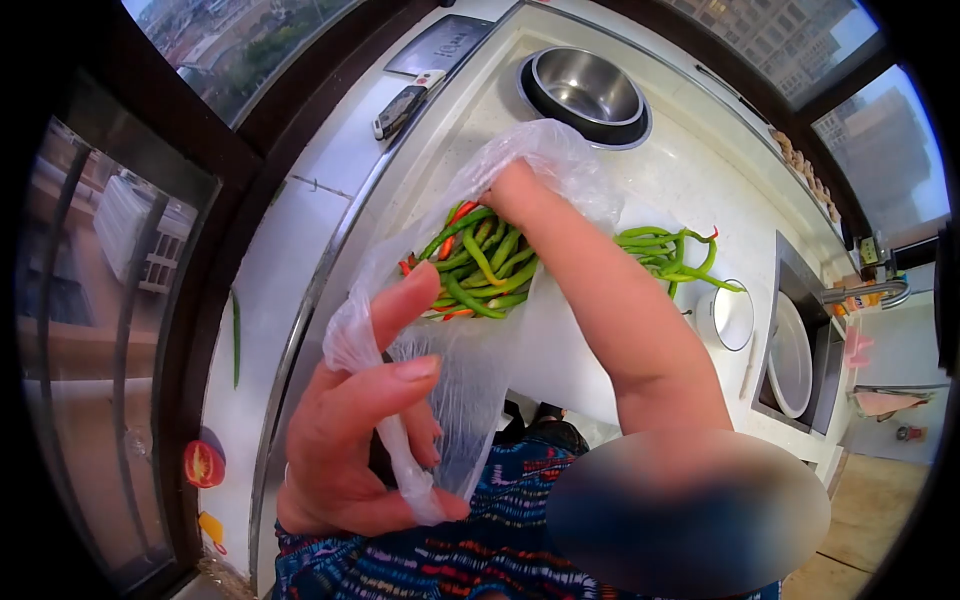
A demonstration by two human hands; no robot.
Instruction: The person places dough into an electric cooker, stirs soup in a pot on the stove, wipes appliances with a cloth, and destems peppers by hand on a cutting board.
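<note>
My left hand [340, 430] holds the near rim of a clear plastic bag [455, 380], which stretches over its spread fingers. Long green chili peppers [490, 260], with a few red ones among them, lie within the bag. My right arm reaches across to the bag's far side, and the wrist end of my right hand [512, 188] shows at the plastic there. Its fingers are hidden by the bag. More green chili peppers [665, 250] lie on the counter to the right of my right forearm.
A steel bowl [588, 85] stands at the back of the counter. To the right are a white mug [732, 320] and a sink with a white basin [792, 360]. Along the left ledge lie a cleaver [440, 45], a dark-handled tool [405, 105] and a cut tomato [205, 464].
</note>
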